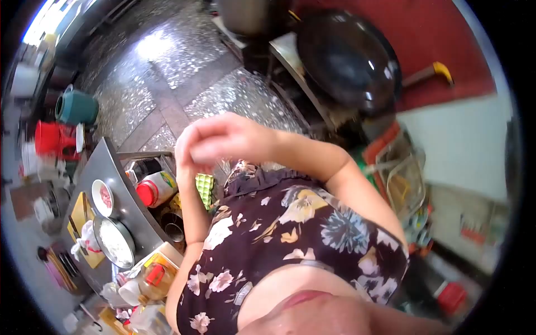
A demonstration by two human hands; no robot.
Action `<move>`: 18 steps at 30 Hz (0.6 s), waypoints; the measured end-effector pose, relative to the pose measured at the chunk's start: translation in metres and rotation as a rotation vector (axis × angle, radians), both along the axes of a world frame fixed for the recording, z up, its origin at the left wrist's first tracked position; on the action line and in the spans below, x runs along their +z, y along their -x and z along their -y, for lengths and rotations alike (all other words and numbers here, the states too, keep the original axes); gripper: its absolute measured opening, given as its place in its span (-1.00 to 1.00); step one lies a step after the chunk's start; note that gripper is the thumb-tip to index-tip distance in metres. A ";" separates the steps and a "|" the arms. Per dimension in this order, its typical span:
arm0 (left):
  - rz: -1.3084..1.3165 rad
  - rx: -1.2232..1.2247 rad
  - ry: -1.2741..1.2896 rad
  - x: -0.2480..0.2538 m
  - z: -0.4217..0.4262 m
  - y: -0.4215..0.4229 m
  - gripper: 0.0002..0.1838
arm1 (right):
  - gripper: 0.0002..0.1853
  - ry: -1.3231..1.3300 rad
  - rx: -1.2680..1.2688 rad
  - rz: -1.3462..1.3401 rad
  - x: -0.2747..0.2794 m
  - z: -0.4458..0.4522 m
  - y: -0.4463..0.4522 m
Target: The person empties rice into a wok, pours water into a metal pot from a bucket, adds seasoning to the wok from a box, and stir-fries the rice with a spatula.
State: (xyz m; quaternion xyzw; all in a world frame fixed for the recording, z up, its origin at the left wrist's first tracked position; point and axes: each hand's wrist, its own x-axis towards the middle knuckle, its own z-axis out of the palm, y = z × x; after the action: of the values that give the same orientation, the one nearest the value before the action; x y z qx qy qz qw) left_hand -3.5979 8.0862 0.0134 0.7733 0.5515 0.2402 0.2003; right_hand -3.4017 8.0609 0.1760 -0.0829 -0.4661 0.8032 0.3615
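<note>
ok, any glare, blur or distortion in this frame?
All in the head view: strong fisheye bending with black corners; bright glare on the floor, small highlights on the black pan; the right hand looks soft, probably motion blur.

- Light: bright opening [50,22] at your far left, burnt out to white.
- Glare: one strong white patch on your speckled floor [173,84], far left.
- Highlights: small, on the dark wok [346,58], far right.
- Shadow: dim space under the table [103,162] at your left.
- Blur: your hands [223,142], softly smeared.
- Distortion: fisheye curvature around you; edges bent, corners black.
</note>
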 end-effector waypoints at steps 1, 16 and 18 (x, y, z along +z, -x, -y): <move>-0.058 0.012 0.014 0.008 -0.031 0.006 -0.66 | -0.75 -0.352 -0.028 0.007 0.039 -0.025 -0.003; 0.154 0.850 -0.072 -0.033 -0.111 0.150 -0.68 | -0.65 -0.115 0.930 -0.611 0.102 -0.209 0.313; 0.188 1.172 -0.027 -0.032 -0.064 0.162 -0.68 | -0.59 -0.123 1.102 -0.811 0.070 -0.163 0.346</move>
State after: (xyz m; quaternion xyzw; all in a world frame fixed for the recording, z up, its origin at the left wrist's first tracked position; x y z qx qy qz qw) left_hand -3.7604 8.1502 -0.0184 0.3177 0.8633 0.3854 0.0725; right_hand -3.7477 8.2242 0.2460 0.4941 -0.3128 0.8096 0.0501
